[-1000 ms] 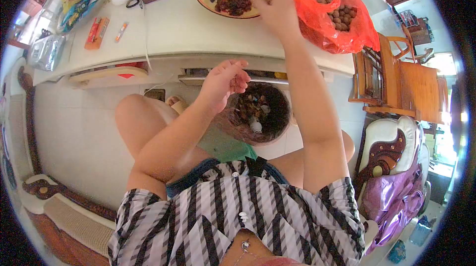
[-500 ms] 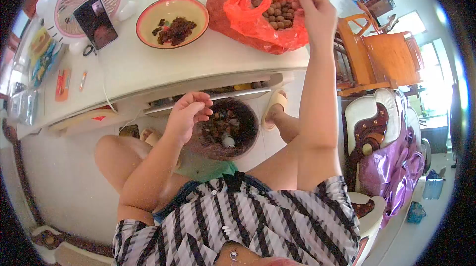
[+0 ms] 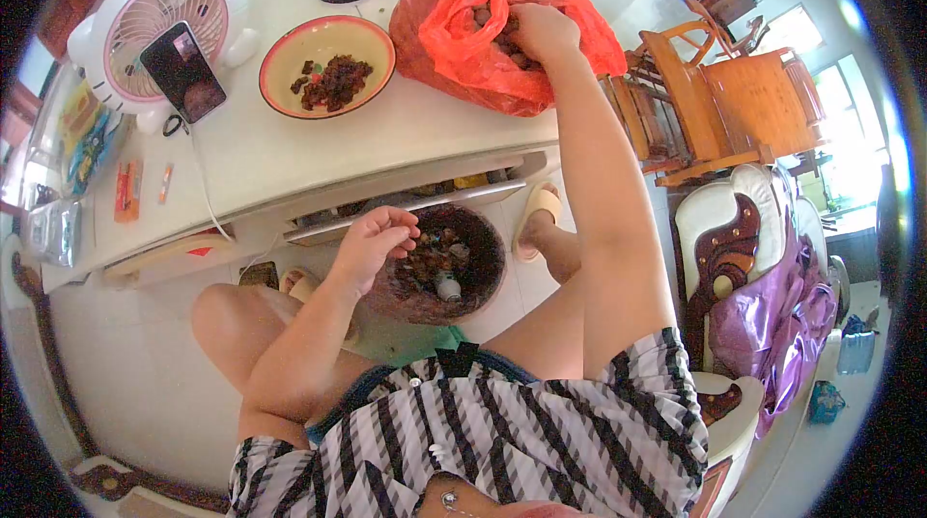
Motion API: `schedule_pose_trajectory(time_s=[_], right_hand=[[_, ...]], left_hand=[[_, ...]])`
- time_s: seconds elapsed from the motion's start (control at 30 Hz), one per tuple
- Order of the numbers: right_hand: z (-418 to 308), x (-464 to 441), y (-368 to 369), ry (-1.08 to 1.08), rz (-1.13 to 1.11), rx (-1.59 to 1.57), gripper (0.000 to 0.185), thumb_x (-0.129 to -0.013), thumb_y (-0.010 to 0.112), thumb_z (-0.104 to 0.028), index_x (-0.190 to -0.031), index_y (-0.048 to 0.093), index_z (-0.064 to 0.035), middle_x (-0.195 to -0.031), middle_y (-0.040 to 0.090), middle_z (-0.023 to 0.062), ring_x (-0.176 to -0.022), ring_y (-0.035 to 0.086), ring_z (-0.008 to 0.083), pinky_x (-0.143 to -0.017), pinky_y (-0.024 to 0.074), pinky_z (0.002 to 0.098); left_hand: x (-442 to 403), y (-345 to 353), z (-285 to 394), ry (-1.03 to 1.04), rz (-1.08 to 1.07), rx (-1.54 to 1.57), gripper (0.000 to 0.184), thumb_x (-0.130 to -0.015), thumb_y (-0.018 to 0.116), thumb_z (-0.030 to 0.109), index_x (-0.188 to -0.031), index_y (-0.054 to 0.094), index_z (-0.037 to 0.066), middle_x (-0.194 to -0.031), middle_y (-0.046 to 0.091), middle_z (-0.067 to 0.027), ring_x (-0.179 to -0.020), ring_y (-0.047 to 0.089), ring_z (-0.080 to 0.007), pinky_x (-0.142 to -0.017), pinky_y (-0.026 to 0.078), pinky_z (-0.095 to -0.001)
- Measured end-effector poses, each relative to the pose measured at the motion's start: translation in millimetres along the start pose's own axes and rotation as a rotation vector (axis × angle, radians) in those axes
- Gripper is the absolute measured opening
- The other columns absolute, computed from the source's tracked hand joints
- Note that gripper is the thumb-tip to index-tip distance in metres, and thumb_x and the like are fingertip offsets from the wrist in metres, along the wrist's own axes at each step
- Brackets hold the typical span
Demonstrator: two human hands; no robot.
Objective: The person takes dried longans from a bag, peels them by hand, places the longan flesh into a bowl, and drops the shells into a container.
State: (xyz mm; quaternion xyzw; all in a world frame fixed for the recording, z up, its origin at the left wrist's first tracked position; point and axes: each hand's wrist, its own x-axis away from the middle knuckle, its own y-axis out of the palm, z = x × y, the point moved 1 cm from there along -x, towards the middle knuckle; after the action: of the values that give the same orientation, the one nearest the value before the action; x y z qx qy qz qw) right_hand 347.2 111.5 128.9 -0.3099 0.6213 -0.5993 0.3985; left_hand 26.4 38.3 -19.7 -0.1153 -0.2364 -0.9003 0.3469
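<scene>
Round, brown, longan-like fruits [image 3: 505, 40] are lying inside a red plastic bag [image 3: 435, 64] on the white table [image 3: 309, 156]. The right hand [image 3: 546, 33] is reaching through the bag's opening and touching them; its fingertips are hidden, so whether they are gripping one cannot be told. Just beside the bag, an enamel bowl [image 3: 285, 50] is holding dark clumps [image 3: 340, 82]. The left hand [image 3: 374, 244], loosely curled with fingers parted, is hovering by the wastebasket's [image 3: 494, 265] rim.
</scene>
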Motion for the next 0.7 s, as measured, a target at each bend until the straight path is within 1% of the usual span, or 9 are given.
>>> schedule_pose_trajectory(time_s=[0.03, 0.13, 0.23, 0.3, 0.37, 0.43, 0.5, 0.6, 0.7], right_hand=[[2, 5, -2, -0.008, 0.003, -0.041, 0.028, -0.079, 0.048, -0.023, -0.104, 0.058, -0.0180, -0.106, 0.058, 0.0080, -0.096, 0.056, 0.0251, -0.078, 0.0442, 0.0365], [15, 21, -12, -0.244, 0.334, -0.371, 0.029, -0.079, 0.047, -0.021, -0.104, 0.057, -0.0102, -0.099, 0.060, 0.0110, -0.088, 0.058, 0.0226, -0.076, 0.0453, 0.0329], [9, 81, -30, -0.047, 0.360, -1.410, 0.034, -0.080, 0.046, -0.021, -0.107, 0.052, -0.0030, -0.083, 0.059, 0.0102, -0.072, 0.056, 0.0180, -0.067, 0.0452, 0.0276], [12, 118, -26, -0.059, 0.231, -1.657, 0.036, -0.082, 0.043, -0.022, -0.110, 0.047, 0.0007, -0.071, 0.051, 0.0058, -0.057, 0.047, 0.0128, -0.053, 0.0406, 0.0229], [0, 160, -5, -0.051, -0.038, -1.817, 0.034, -0.086, 0.039, -0.026, -0.107, 0.046, -0.0007, -0.066, 0.045, 0.0027, -0.050, 0.040, 0.0108, -0.044, 0.0317, 0.0204], [-19, 197, 28, 0.196, -0.293, -1.922, 0.028, -0.089, 0.039, -0.028, -0.098, 0.047, -0.0029, -0.063, 0.040, 0.0003, -0.048, 0.036, 0.0088, -0.040, 0.0271, 0.0198], [-39, 226, 64, 0.240, -0.555, -2.014, 0.028, -0.090, 0.041, -0.033, -0.090, 0.045, -0.0053, -0.061, 0.034, -0.0024, -0.049, 0.032, 0.0061, -0.040, 0.0242, 0.0194], [-60, 252, 94, 0.279, -0.652, -2.026, 0.031, -0.090, 0.039, -0.037, -0.084, 0.044, -0.0075, -0.059, 0.031, -0.0041, -0.046, 0.027, 0.0046, -0.038, 0.0203, 0.0184], [-76, 262, 113, 0.299, -0.623, -1.961, 0.032, -0.090, 0.039, -0.039, -0.081, 0.045, -0.0084, -0.057, 0.031, -0.0045, -0.044, 0.025, 0.0046, -0.038, 0.0192, 0.0182]], left_hand=[[0, 0, 0, 0.000, 0.000, -0.007, 0.014, -0.080, 0.049, 0.006, -0.093, 0.055, 0.007, -0.082, 0.059, -0.0038, -0.072, 0.057, -0.0119, -0.063, 0.045, -0.0242], [1, 0, 0, 0.011, -0.003, -0.015, 0.014, -0.081, 0.049, 0.007, -0.094, 0.055, 0.006, -0.082, 0.059, -0.0038, -0.072, 0.056, -0.0116, -0.063, 0.045, -0.0240], [-1, -1, -3, -0.001, -0.015, -0.019, 0.014, -0.081, 0.048, 0.007, -0.094, 0.054, 0.006, -0.082, 0.059, -0.0040, -0.071, 0.056, -0.0113, -0.063, 0.045, -0.0237], [-2, -1, -6, -0.006, -0.028, -0.029, 0.014, -0.082, 0.049, 0.007, -0.095, 0.054, 0.006, -0.082, 0.059, -0.0039, -0.071, 0.056, -0.0112, -0.063, 0.045, -0.0236], [-1, 2, -7, -0.020, -0.036, -0.038, 0.014, -0.082, 0.049, 0.008, -0.094, 0.055, 0.006, -0.083, 0.059, -0.0035, -0.071, 0.055, -0.0105, -0.063, 0.044, -0.0231], [3, 9, -4, -0.051, -0.037, -0.051, 0.013, -0.082, 0.049, 0.010, -0.093, 0.056, 0.006, -0.084, 0.058, -0.0026, -0.072, 0.054, -0.0094, -0.064, 0.043, -0.0221], [1, 8, -10, -0.045, -0.095, -0.029, 0.017, -0.083, 0.049, 0.011, -0.098, 0.054, 0.005, -0.086, 0.058, -0.0034, -0.074, 0.054, -0.0109, -0.065, 0.044, -0.0232], [4, 18, -17, -0.029, -0.092, -0.050, 0.025, -0.085, 0.050, 0.015, -0.108, 0.050, 0.006, -0.092, 0.057, -0.0035, -0.077, 0.054, -0.0119, -0.067, 0.045, -0.0245], [4, 24, -22, 0.118, -0.116, -0.112, 0.030, -0.085, 0.051, 0.017, -0.112, 0.047, 0.006, -0.098, 0.054, -0.0025, -0.082, 0.052, -0.0110, -0.068, 0.045, -0.0248]])
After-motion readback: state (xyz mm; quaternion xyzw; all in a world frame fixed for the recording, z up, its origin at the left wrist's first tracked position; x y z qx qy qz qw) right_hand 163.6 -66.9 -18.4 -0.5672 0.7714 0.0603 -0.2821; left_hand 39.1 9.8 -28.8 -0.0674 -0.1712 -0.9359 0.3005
